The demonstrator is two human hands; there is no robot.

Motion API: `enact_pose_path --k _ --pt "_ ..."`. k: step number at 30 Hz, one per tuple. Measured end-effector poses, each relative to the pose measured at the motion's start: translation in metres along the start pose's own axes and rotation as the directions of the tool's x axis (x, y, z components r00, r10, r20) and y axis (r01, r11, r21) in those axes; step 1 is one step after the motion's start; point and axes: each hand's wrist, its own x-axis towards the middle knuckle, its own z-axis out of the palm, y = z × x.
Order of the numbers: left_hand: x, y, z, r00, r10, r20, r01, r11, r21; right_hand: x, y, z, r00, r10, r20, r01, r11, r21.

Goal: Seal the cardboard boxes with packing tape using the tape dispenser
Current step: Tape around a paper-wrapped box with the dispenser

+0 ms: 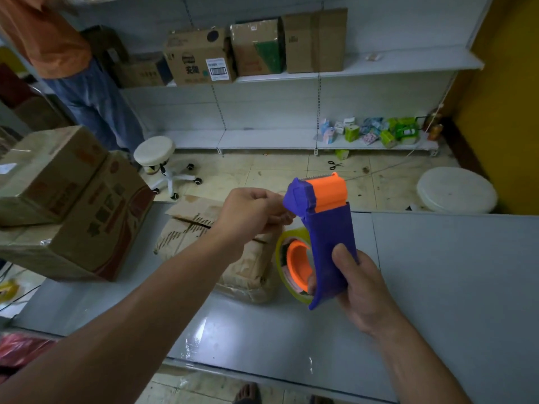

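Centre frame, the right hand (363,290) grips the tape dispenser (328,225) by its handle. The left hand (250,218) pinches at its head, over a cardboard box (186,231) on the worktop (443,287).

The right hand (361,290) grips the lower end of the purple tape dispenser (326,228), thumb laid up its face and fingers wrapped behind, with the forearm coming in from below and right of it. The left hand (250,214) is raised just left of the dispenser's head, fingers curled, fingertips pinching its left edge. That bare forearm stretches down and left, away from it.
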Motion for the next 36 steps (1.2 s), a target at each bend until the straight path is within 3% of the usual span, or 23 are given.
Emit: enact_pose_path --k 6,12,16,20,32,36 --pt "-0.001 0.008 0.014 0.999 0.048 0.016 -0.048 0.998 -0.028 -0.01 -0.032 -0.016 0.999 -0.015 0.051 0.024 0.984 -0.177" --pt "0.0 0.015 0.018 0.991 0.119 -0.059 -0.128 0.976 -0.176 -0.018 -0.066 -0.013 0.993 -0.037 0.11 0.07 0.945 -0.319" --pt "0.018 0.023 -0.018 0.979 0.139 -0.148 -0.183 0.922 -0.342 -0.019 -0.078 -0.011 0.99 0.033 0.138 0.03 0.902 -0.43" --pt "0.03 0.013 -0.064 0.968 0.157 -0.198 -0.213 0.929 -0.301 -0.007 -0.079 0.002 0.987 0.114 0.112 -0.038 0.845 -0.533" --pt "0.042 -0.06 -0.165 0.924 0.022 -0.382 -0.173 0.914 -0.366 0.062 -0.07 0.096 0.941 0.334 0.058 -0.158 0.583 -0.797" --pt "0.051 -0.085 -0.187 0.932 -0.088 -0.351 -0.074 0.903 -0.423 0.086 -0.063 0.126 0.909 0.417 -0.025 -0.241 0.475 -0.846"
